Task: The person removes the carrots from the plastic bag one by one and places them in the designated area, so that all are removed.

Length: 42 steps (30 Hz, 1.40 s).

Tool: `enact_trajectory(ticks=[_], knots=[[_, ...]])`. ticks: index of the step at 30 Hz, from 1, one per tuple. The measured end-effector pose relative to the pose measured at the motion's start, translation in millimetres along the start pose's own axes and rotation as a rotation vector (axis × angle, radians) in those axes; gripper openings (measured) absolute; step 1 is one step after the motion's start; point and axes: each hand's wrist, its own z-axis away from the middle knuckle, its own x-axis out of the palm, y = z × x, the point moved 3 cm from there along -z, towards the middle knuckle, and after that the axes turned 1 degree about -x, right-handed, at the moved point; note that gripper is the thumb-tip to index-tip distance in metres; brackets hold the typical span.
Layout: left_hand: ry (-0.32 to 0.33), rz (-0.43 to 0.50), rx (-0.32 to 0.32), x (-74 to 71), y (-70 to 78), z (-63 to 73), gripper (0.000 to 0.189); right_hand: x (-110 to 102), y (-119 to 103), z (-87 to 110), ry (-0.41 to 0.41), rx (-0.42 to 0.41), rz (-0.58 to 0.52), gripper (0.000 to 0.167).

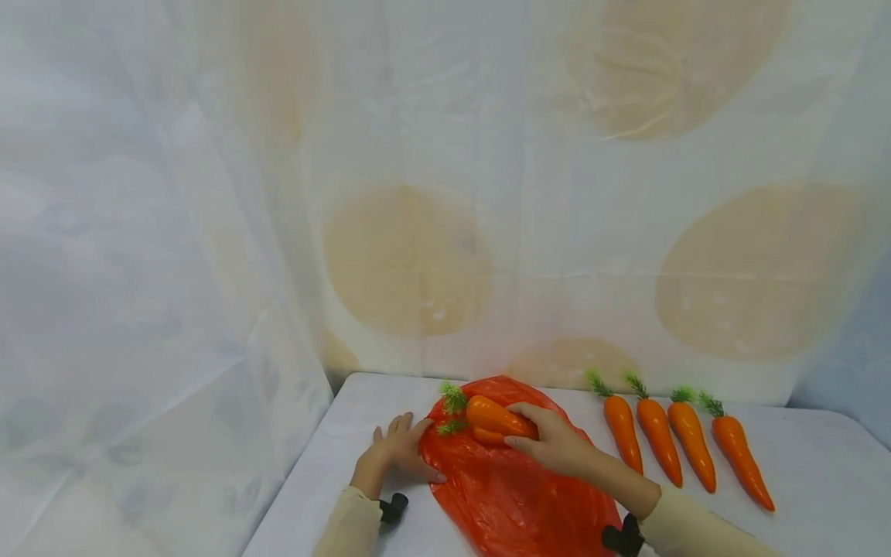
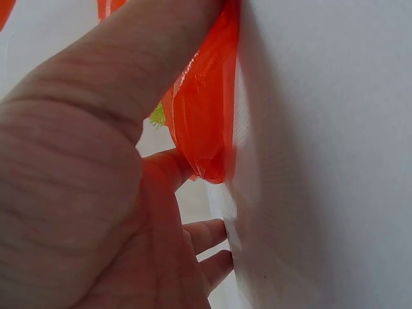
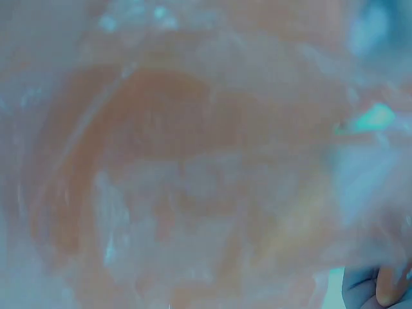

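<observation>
A red plastic bag (image 1: pixel 515 495) lies spread on the table. My right hand (image 1: pixel 560 445) grips an orange carrot (image 1: pixel 494 416) with leafy green tops, thumb and fingers around its narrow end, over the bag's far part. Just below it another carrot (image 1: pixel 489 437) shows, partly covered. At the bag's left edge my left hand (image 1: pixel 400 449) rests with fingers spread, index finger and thumb touching the plastic. In the left wrist view, the bag's edge (image 2: pixel 203 109) stands up between thumb and index finger. The right wrist view is mostly blurred, with a bit of hand at its lower right corner.
Several carrots lie side by side right of the bag, from a near one (image 1: pixel 623 433) to an outermost one (image 1: pixel 743 464). The white table (image 1: pixel 821 464) ends at a patterned curtain (image 1: pixel 557 232) behind, with another hanging sheet (image 1: pixel 139 309) along the left.
</observation>
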Motion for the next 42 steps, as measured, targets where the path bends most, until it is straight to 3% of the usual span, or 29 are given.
enact_trajectory(ticks=[11,18,23,28,42], knots=[[0.001,0.008,-0.003,-1.1,0.9,2.5,0.102,-31,-3,14.4,0.154,0.043,-0.127,0.041],[0.001,0.01,-0.002,-3.6,-1.0,3.2,0.102,-43,-4,21.7,0.346,0.098,-0.231,0.046],[0.006,0.014,0.012,-3.2,0.1,3.6,0.103,-50,-6,25.8,0.371,0.144,-0.223,0.043],[0.004,0.023,0.016,-3.0,0.2,2.7,0.103,-55,-6,30.5,0.367,0.168,-0.196,0.042],[0.0,0.035,0.008,-0.2,0.3,2.8,0.102,-76,16,60.8,0.426,0.308,0.077,0.056]])
